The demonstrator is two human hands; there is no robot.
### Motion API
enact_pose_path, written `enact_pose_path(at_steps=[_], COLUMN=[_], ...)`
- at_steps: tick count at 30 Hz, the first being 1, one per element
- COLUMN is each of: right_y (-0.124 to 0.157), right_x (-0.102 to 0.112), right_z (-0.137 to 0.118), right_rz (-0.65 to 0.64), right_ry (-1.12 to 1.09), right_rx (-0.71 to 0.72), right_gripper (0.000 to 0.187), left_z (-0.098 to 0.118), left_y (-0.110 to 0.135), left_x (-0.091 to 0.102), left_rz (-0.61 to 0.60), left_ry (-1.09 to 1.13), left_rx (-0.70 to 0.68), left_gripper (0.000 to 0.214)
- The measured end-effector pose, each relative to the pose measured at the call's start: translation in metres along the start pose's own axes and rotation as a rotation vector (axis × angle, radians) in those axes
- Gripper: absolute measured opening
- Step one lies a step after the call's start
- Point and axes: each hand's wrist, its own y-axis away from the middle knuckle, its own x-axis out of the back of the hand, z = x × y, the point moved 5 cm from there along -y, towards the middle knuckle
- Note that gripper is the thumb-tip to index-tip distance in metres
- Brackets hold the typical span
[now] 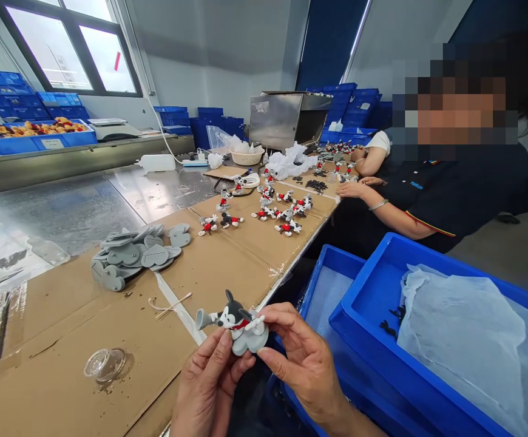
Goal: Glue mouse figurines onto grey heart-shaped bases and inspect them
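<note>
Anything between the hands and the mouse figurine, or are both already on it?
Nothing visible stands between them. The left hand and right hand both pinch the small black, white and red mouse figurine on its grey base directly with bare fingers, above the cardboard-covered table edge.

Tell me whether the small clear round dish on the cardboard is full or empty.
Empty: the small clear round dish shows only brown cardboard through it.

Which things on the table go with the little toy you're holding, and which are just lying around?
In use:
left hand and right hand holding one mouse figure
pile of grey bases
finished figures further along

Just lying about:
clear dish
white bottle
crumpled plastic bags
</note>
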Motion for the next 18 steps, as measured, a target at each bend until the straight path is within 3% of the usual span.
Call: enact_pose_path(at_steps=[4,9,13,18], right_y=[0.001,0.008,0.013,0.014], right_x=[0.0,0.002,0.004,0.004], right_z=[0.003,0.013,0.018,0.012], right_rz=[-0.006,0.004,0.019,-0.012], right_ry=[0.061,0.04,0.012,0.097], right_rx=[0.025,0.006,-0.006,0.123], right_gripper=[0.032,0.022,0.02,0.03], left_z=[-0.002,-0.002,-0.002,-0.001], left_y=[-0.004,-0.007,0.002,0.008], left_x=[0.006,0.009,0.008,0.014], left_rz=[-0.024,-0.034,0.0,0.015], left_ry=[-0.008,-0.043,-0.103,-0.239], left_rx=[0.01,-0.052,-0.059,-0.079], left_gripper=[0.037,0.055,0.056,0.056])
